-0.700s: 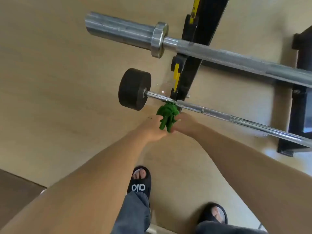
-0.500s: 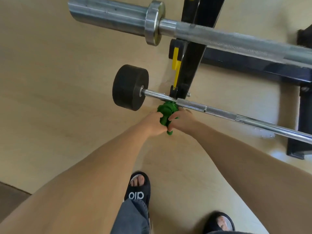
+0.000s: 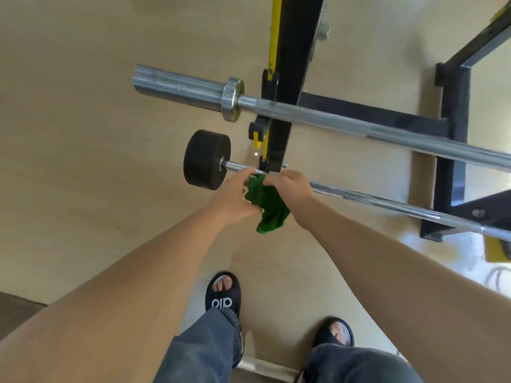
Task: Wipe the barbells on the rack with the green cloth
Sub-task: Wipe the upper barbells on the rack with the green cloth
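Note:
Two barbells lie across a black and yellow rack [image 3: 287, 87]. The upper barbell [image 3: 318, 117] is thick and silver with a bare sleeve at its left end. The lower barbell [image 3: 387, 203] is thin and carries a black round weight [image 3: 206, 159] at its left end. A crumpled green cloth [image 3: 269, 210] hangs just below the lower bar beside the rack upright. My left hand [image 3: 235, 199] and my right hand [image 3: 290, 190] both grip the cloth, one on each side, close against the bar.
The rack's black base frame [image 3: 453, 139] runs along the right over a pale wooden floor [image 3: 83, 134]. My feet in black sandals [image 3: 222, 295] stand below the bars. A white cable [image 3: 500, 280] lies at the right edge.
The view has tilted so the bars sit lower in frame. The cloth now hangs looser and longer between my hands, which stay at the same spot on the lower bar.

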Available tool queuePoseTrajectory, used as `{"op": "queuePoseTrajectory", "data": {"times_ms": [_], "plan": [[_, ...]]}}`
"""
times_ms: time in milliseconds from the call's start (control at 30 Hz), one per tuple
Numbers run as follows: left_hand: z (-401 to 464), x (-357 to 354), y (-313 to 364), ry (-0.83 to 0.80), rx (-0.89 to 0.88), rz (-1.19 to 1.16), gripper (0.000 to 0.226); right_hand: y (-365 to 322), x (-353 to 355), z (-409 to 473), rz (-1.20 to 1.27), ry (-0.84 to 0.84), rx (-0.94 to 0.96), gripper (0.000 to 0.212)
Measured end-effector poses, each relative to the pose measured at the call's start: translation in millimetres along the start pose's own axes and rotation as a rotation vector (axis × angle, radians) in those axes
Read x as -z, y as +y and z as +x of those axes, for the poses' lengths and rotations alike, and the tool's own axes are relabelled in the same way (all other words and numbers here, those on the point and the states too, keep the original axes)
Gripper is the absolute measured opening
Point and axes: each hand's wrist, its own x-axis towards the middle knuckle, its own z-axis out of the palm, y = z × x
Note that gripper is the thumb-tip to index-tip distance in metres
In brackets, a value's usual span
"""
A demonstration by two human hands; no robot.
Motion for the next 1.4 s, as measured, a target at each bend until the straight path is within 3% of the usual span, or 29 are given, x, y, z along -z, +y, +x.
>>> {"op": "queuePoseTrajectory", "data": {"times_ms": [67,333,467,600,700,800,900,1067,1300,1400], "plan": [[-27.6,11.9,28.4,-0.049,-0.042,0.025,0.091,-24.9,14.5,-33.4,0.016,-0.042,0.014,0.011],[-120.5,52.9,139.5,-0.286,-0.02,0.043,0.027,-116.5,101.3,-156.9,0.035,-0.327,-0.091,0.028],[-166.8,75.9,205.0,-0.352,-0.037,0.079,0.031,-162.4,171.2,-221.3,-0.111,-0.451,-0.114,0.049],[-201.6,90.3,264.9,-0.374,-0.104,0.146,0.013,-193.2,219.8,-270.7,-0.458,-0.588,-0.104,0.039],[-221.9,99.2,313.4,-0.379,-0.175,0.216,0.013,-210.4,249.3,-294.4,-0.705,-0.518,0.003,0.035],[-236.7,112.6,357.4,-0.403,-0.203,0.248,0.018,-227.8,280.9,-318.3,-0.653,-0.433,0.096,0.029],[-253.9,131.6,399.6,-0.352,-0.281,0.317,0.017,-245.2,311.2,-348.9,-0.517,-0.367,0.187,0.017],[-291.5,160.8,470.5,-0.255,-0.432,0.329,0.016,-285.9,351.3,-392.9,-0.282,-0.23,0.312,0.026],[-326.2,213.8,558.3,0.215,-0.74,0.344,0.02,-375.1,389.7,-441.1,-0.053,-0.025,0.601,0.021],[-325.6,233.2,589.3,0.468,-0.827,0.28,0.03,-422.3,402.7,-441.7,-0.068,0.239,0.77,0.019]]}}
